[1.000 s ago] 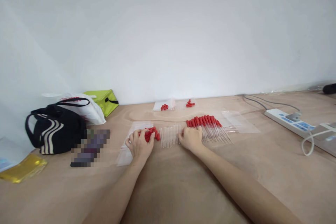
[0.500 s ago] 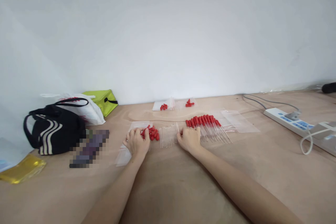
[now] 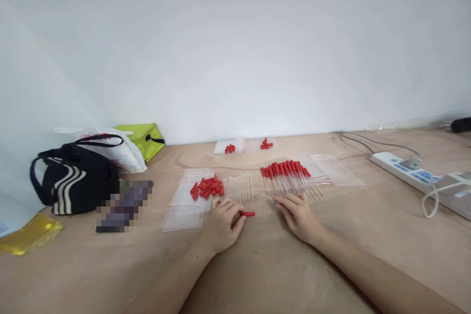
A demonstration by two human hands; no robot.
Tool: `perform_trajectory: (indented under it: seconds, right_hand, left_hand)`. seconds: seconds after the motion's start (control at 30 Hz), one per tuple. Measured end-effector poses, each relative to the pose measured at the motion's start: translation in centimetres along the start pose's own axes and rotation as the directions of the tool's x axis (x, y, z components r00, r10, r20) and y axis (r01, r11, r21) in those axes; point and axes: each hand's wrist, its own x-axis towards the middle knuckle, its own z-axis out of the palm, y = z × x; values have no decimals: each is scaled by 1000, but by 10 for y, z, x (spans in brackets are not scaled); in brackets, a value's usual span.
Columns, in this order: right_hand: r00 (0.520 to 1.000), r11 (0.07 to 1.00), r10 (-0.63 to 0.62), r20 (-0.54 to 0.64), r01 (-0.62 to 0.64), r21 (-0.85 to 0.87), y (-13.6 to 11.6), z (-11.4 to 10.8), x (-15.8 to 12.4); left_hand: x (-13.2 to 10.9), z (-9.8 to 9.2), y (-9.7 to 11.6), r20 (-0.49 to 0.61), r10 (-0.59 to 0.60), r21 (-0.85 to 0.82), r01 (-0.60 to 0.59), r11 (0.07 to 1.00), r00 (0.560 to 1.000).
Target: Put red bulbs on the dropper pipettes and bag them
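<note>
My left hand rests on the wooden table and pinches a single red rubber cap at its fingertips. Just beyond it lie a heap of loose red caps and a row of bare clear tubes. My right hand lies low on the table, fingers together and pointing left, with a thin clear tube at their tips. Behind it sits a row of tubes fitted with red caps.
Clear zip bags lie left of the caps, more to the right. Two small bags with red caps sit by the wall. Black striped bag, white bag, green pouch and yellow packet are left; power strip right.
Both hands have pulled back toward me from the piles. The left now holds one red cap away from the heap, and the right has come off the tube row with a single clear tube.
</note>
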Motion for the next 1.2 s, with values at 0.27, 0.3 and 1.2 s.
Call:
perform_trajectory:
  seconds: [0.27,0.3,1.2]
  right_hand:
    - [990,997,-80,115,81,-3,-14,-5,9]
    - [990,997,-76,114,77,1,-15,-5,9]
    - [978,988,-80,193,52,148,-13,-9,14]
  left_hand:
    - [7,14,-3,-34,-12,-31,11,999,999]
    - [8,17,-3,-45,-11,-52,9,999,999]
    - [9,15,0,-31,51,-240,-57,969,998]
